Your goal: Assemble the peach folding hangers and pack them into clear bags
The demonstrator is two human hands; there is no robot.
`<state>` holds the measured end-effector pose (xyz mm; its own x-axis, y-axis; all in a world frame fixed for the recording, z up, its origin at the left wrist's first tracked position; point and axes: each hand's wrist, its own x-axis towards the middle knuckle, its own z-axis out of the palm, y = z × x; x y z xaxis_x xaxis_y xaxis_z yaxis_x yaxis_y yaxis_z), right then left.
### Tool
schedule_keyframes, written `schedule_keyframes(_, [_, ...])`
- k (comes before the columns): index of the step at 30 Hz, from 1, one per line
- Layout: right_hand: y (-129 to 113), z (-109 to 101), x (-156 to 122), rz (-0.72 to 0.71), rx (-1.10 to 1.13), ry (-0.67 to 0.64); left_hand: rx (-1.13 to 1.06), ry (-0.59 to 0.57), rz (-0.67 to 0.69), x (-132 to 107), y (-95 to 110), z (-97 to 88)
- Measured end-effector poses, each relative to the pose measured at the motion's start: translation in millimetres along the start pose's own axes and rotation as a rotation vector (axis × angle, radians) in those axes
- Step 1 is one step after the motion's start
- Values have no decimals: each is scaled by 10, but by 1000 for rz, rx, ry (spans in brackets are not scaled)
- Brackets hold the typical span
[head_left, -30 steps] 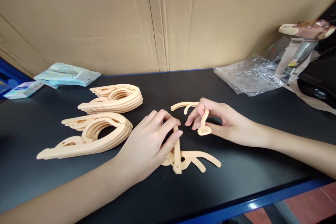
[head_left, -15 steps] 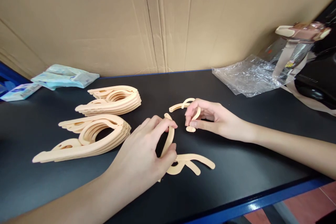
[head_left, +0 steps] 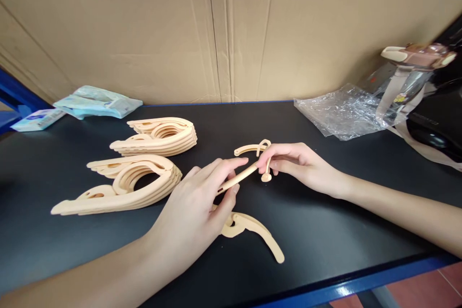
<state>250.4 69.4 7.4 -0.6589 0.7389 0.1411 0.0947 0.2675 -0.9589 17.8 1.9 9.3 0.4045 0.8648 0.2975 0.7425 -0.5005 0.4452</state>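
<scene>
Thumb and fingers of our left hand (head_left: 197, 197) grip a slim beige bar (head_left: 240, 178) to the right of the near stack (head_left: 144, 193) of folded beige pieces. Our right hand (head_left: 306, 168), farther right of that stack, is curled around a small hook (head_left: 266, 177), and its fingertips seem to meet the bar's far end; whether they press on it or only rest there, we cannot tell. To do this well, we should pinch the bar close to the end being worked, hold the left wrist steady, and turn the hook so its knob clears the bar. A curved piece (head_left: 265, 236) lies to the near stack's right and closer to us, partly under our left hand; whether it joins the bar is hidden, so we would best move gently, lest it drag. Another curved arm (head_left: 249, 148) lies right of and slightly beyond the near stack, just behind our right fingers, easy to nudge.
</scene>
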Motion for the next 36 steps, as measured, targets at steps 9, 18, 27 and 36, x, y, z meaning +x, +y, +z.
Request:
schedule_keyframes(9, [27, 30, 1, -7, 85, 72, 140, 63, 132, 67, -77, 39])
schedule_keyframes(18, [69, -31, 25, 56, 231, 123, 131, 51, 114, 96, -68, 9])
schedule_keyframes(27, [21, -40, 43, 87, 209, 78, 179, -14, 129, 94, -61, 6])
schedule_keyframes(36, [109, -76, 72, 63, 368, 46, 62, -114, 132, 111, -74, 21])
